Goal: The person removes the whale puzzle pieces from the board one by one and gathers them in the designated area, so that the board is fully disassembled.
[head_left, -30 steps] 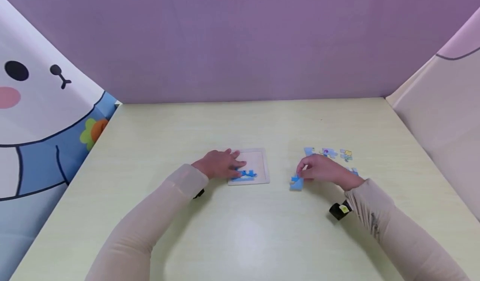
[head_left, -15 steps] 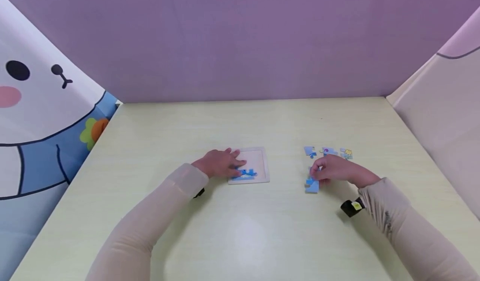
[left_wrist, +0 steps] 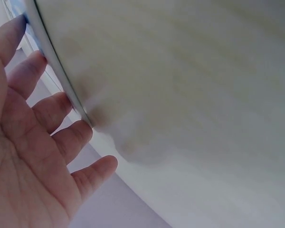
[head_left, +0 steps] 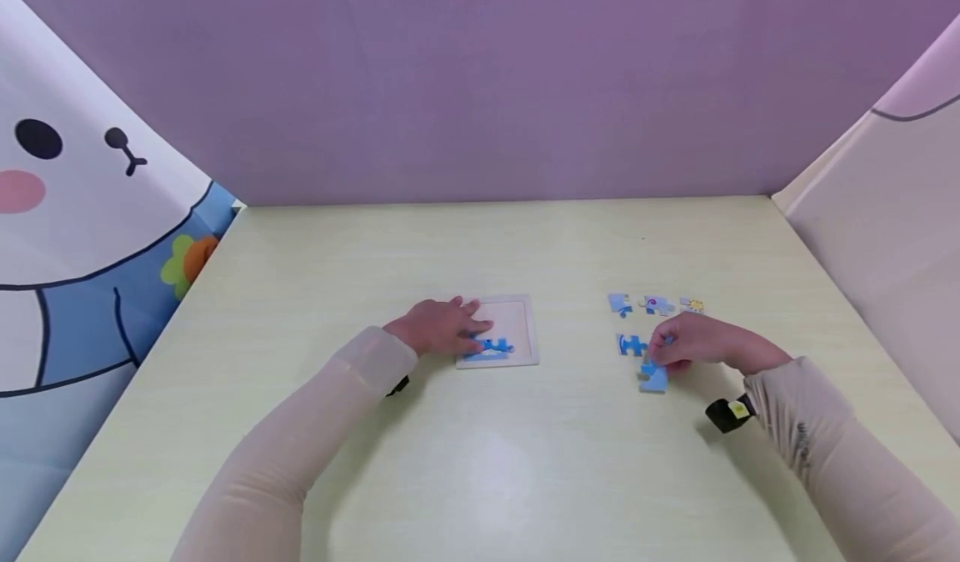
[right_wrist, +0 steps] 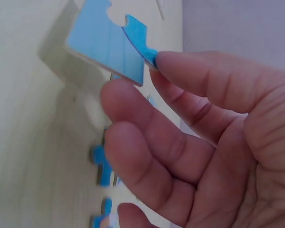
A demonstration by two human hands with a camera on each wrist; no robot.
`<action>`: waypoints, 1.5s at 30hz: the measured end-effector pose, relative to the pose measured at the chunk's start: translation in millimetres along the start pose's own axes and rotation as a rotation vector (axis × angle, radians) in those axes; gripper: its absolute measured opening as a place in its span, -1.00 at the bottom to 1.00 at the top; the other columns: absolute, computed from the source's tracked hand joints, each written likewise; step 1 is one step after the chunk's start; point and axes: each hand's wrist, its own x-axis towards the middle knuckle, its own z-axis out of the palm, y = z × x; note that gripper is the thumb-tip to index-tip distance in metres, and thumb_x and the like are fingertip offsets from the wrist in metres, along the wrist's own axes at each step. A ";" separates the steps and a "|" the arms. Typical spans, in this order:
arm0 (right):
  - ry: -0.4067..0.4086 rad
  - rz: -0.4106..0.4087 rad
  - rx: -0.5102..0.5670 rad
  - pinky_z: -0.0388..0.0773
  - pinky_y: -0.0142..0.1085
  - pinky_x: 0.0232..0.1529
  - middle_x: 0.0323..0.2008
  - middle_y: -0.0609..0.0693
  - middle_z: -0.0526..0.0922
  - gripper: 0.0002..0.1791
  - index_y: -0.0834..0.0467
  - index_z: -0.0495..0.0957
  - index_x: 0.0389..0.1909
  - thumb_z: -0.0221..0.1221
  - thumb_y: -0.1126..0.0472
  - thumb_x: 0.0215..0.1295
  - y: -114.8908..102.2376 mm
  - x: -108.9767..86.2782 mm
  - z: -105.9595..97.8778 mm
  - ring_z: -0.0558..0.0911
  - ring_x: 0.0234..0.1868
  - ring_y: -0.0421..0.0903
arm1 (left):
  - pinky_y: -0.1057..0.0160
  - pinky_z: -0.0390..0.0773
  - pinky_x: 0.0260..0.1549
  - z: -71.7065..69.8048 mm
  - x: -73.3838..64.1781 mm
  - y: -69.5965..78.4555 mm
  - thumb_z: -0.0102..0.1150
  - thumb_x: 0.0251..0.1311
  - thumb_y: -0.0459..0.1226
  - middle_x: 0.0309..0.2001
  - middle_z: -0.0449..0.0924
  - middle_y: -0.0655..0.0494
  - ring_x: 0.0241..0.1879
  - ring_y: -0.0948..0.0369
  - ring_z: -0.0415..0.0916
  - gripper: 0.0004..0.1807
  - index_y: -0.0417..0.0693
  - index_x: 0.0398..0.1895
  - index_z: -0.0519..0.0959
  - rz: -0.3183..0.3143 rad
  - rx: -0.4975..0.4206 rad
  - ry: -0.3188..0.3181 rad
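My right hand [head_left: 697,341] pinches a blue puzzle piece [head_left: 652,378] by its tab between thumb and index finger. In the right wrist view the piece [right_wrist: 97,40] is held off the table, pale blue with a darker corner, while the other fingers bend loosely below. Spread fingers of my left hand [head_left: 438,328] rest on the left side of a square puzzle tray [head_left: 517,320]. Blue pieces [head_left: 495,348] lie along the tray's near side, partly hidden by that hand. Seen from the left wrist, several fingertips touch the tray's edge [left_wrist: 61,71].
Loose puzzle pieces lie right of the tray: a blue one [head_left: 632,344] beside the right hand, and behind it a light blue one [head_left: 620,303], one with a pink swirl [head_left: 658,304] and one with a yellow sun [head_left: 693,304]. A purple wall [head_left: 510,87] bounds the table's back.
My right hand has moved to the right with the blue puzzle piece, uncovering the blue piece on the table. My left hand stays on the tray.
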 end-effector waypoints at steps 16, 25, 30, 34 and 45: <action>-0.049 0.056 0.016 0.47 -0.28 -0.38 -0.59 -0.09 0.50 -0.90 0.21 0.55 -0.40 0.16 0.24 0.23 24.6 -10.8 -14.4 0.48 -0.48 -0.15 | 0.02 0.32 0.16 -2.0 -0.6 -0.7 -0.03 0.35 0.09 0.48 -0.02 0.00 0.45 -0.04 -0.09 -0.42 0.27 0.41 0.23 -0.006 -0.009 -0.008; -0.031 0.132 0.023 0.38 -0.33 -0.46 -0.62 -0.09 0.50 -0.90 0.21 0.56 -0.41 0.14 0.26 0.24 40.9 -24.1 -19.2 0.48 -0.51 -0.15 | -0.04 0.22 0.25 -0.1 -1.1 0.3 -0.01 0.35 0.09 0.48 -0.02 0.00 0.45 -0.05 -0.09 -0.41 0.26 0.41 0.24 0.002 -0.034 -0.007; -0.027 0.141 0.021 0.29 -0.37 -0.52 -0.62 -0.10 0.50 -0.90 0.20 0.57 -0.39 0.15 0.24 0.24 46.1 -29.8 -21.8 0.48 -0.52 -0.16 | -0.04 0.23 0.24 -0.9 -1.7 0.9 -0.01 0.34 0.09 0.48 -0.02 0.00 0.45 -0.05 -0.10 -0.41 0.26 0.41 0.24 -0.001 -0.039 -0.006; -0.033 0.142 0.040 0.27 -0.39 -0.53 -0.62 -0.11 0.49 -0.90 0.20 0.56 -0.39 0.15 0.24 0.23 50.4 -32.9 -22.8 0.46 -0.54 -0.18 | -0.03 0.26 0.22 -1.6 -1.3 1.2 -0.02 0.35 0.09 0.48 -0.02 -0.01 0.45 -0.05 -0.10 -0.42 0.26 0.41 0.24 -0.001 -0.031 0.000; -0.046 0.153 0.031 0.21 -0.40 -0.55 -0.63 -0.11 0.45 -0.91 0.20 0.56 -0.39 0.15 0.25 0.22 58.7 -33.2 -25.5 0.43 -0.55 -0.20 | -0.02 0.28 0.21 -1.3 -0.3 1.5 -0.03 0.36 0.09 0.48 -0.02 0.01 0.45 -0.04 -0.09 -0.43 0.28 0.41 0.23 -0.009 -0.021 0.000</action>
